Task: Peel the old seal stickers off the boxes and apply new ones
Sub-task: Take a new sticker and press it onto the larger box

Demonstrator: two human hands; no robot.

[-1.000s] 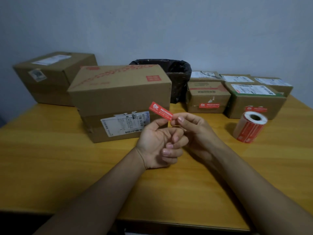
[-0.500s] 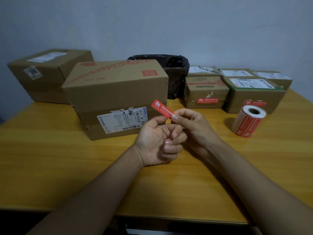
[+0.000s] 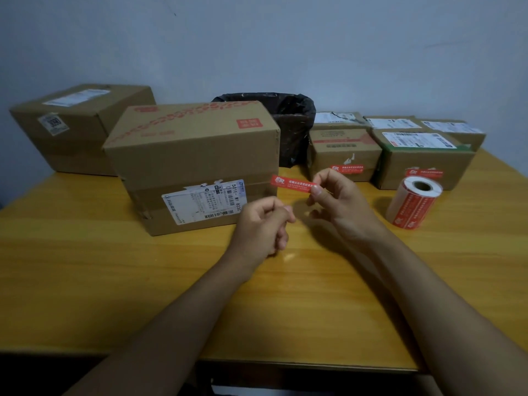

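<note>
My right hand (image 3: pixel 334 198) pinches one end of a red seal sticker (image 3: pixel 291 183) and holds it level in the air, just right of the big cardboard box (image 3: pixel 194 155) at centre. My left hand (image 3: pixel 263 224) hovers below the sticker with its fingers curled; whether it holds anything I cannot tell. A roll of red stickers (image 3: pixel 414 202) lies on its side on the table at the right. Two smaller boxes (image 3: pixel 343 155) (image 3: pixel 425 164) behind it carry red seal stickers on their front faces.
A black-lined bin (image 3: pixel 288 124) stands behind the big box. Another large box (image 3: pixel 77 124) sits at the far left. More small boxes (image 3: pixel 454 130) line the back right against the wall. The wooden table (image 3: pixel 114 281) stretches toward its front edge.
My hands have come apart: the right one moved right and up with the sticker, now level, while the left one dropped away from it. The camera tilted slightly.
</note>
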